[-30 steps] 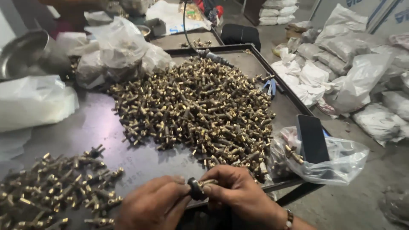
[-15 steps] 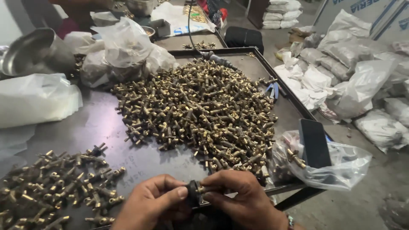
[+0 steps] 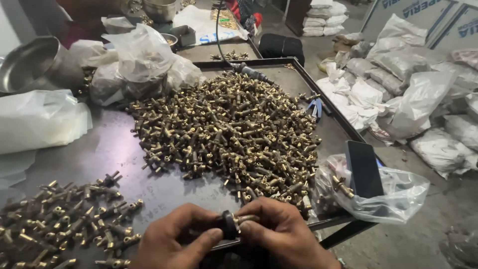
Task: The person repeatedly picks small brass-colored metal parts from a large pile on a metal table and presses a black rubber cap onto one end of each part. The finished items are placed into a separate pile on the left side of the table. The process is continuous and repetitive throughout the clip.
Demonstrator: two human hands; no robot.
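We see a dark metal tray (image 3: 114, 149) carrying a big heap of brass fittings (image 3: 229, 134), with a smaller pile (image 3: 59, 219) at the near left. At the near edge, our left hand (image 3: 172, 241) and right hand (image 3: 284, 234) meet, fingers closed on one brass fitting (image 3: 245, 219) with a black ring (image 3: 228, 224).

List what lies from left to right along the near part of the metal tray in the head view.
Small pile of brass T-shaped fittings → left hand → black ring with brass fitting pinched between both hands → right hand → clear plastic bag holding brass fittings.
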